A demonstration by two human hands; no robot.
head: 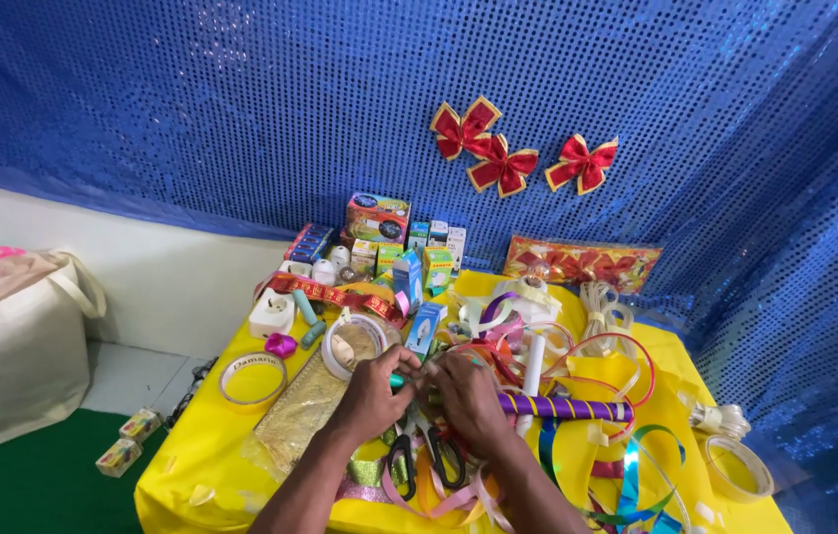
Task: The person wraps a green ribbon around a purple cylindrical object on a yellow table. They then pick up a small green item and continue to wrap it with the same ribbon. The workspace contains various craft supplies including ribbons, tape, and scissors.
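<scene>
Behind the bench hangs a blue sequinned backdrop (191,89) bearing three red bows with gold edging (503,163). Left of the bench a large white cloth bag (13,346) stands on the floor against a white wall, with two small boxes (129,440) on green flooring near the bench's front left corner. Covering the bench is a yellow sheet (196,460), crowded with craft goods. Along the far edge stand assorted small cartons (409,252) and, toward the far right corner, a flat packet of red bows (582,262). A gold glitter sheet (305,405) lies left of centre, with a tape roll (252,377) just beside it toward the left edge and a second tape roll (739,468) near the front right corner. Loose ribbons (587,366) in several colours spread across the right half. A purple stick wound with gold stripe (562,406) lies at centre, running rightward from the hands. Black-handled scissors (426,455) rest near the front edge, just below the hands. The left hand (372,396) and right hand (468,396) meet at bench centre; both grips are clenched, fingertips pinched together on a small teal item (396,380) between them, mostly hidden, its kind not determinable. The right hand lies against the near end of the purple stick; whether it grasps it cannot be told.
</scene>
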